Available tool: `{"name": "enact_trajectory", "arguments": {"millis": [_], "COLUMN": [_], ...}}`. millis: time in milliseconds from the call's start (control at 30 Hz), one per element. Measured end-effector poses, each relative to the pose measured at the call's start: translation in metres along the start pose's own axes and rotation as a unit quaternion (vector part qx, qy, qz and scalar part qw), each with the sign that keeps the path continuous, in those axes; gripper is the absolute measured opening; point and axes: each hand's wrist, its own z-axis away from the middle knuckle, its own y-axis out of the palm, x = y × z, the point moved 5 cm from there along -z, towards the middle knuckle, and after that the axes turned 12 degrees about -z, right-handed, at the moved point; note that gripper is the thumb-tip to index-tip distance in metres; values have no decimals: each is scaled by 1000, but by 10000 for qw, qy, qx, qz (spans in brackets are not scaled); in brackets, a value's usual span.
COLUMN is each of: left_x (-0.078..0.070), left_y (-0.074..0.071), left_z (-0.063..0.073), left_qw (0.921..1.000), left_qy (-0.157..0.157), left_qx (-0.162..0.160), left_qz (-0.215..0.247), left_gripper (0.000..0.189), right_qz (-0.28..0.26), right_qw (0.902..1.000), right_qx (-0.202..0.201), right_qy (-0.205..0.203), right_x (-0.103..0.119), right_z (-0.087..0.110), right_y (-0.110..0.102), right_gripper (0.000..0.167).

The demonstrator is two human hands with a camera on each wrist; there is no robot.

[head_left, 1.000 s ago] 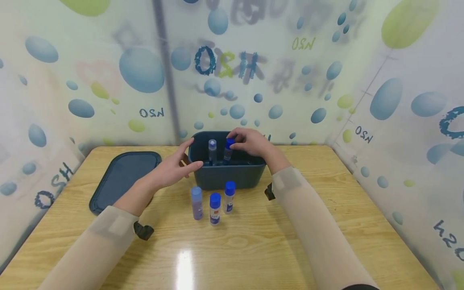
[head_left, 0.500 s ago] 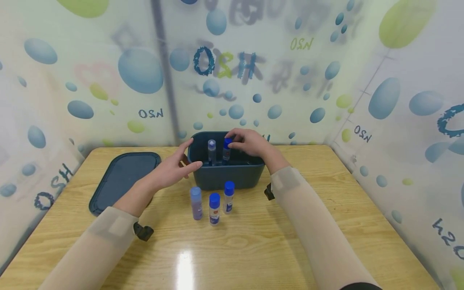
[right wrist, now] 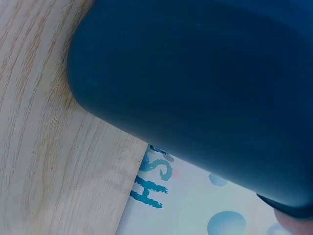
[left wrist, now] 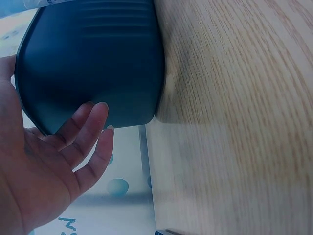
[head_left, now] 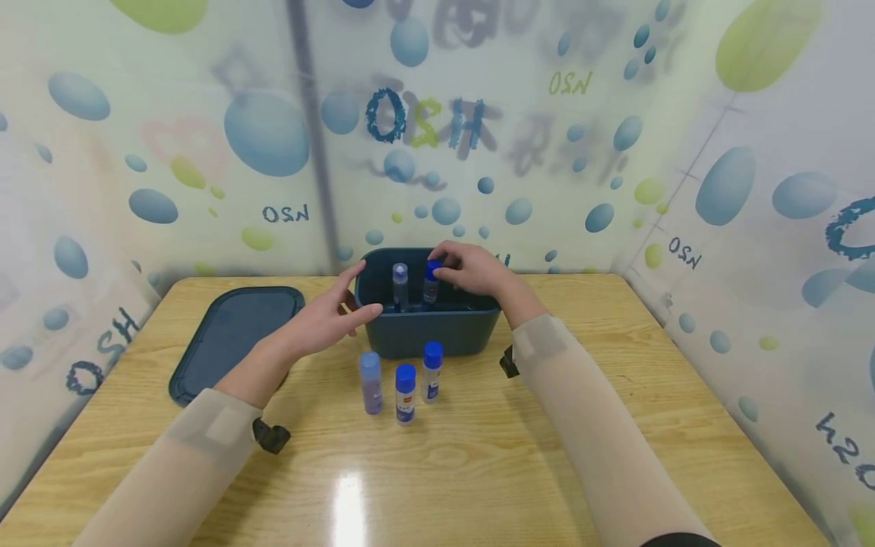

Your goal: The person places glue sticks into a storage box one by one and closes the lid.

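Right hand [head_left: 472,269], head view: thumb and fingertips pinch the blue cap of a glue stick [head_left: 430,290], which hangs or stands just below them, inside the bin.
Bin [head_left: 432,334], head view: dark, open-topped; a clear-capped stick [head_left: 400,290] stands left of the pinched one.
Left hand [head_left: 324,317], head view: spread and relaxed around the bin's left end, thumb at the front rim.
Table [head_left: 444,475], head view: three upright sticks [head_left: 405,396] before the bin; dark lid [head_left: 235,334] at left.
Left hand, left wrist view: fingers loosely bent beside the bin's wall; contact unclear.
Right hand, right wrist view: mostly hidden behind the bin, its grip unseen.
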Motion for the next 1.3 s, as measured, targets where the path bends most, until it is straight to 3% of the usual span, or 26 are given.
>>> {"name": "enact_trajectory", "arguments": {"millis": [1300], "left_x": [-2], "left_y": [0], "left_z": [1], "left_qw": [10000], "left_qy": [-7], "left_qx": [-12], "left_qz": [56], "left_gripper": [97], "right_qz": [-1], "right_qw": [9999], "right_qx": [102], "right_qy": [40], "right_x": [-1], "right_z": [1], "right_y": [2], "right_gripper": [35]}}
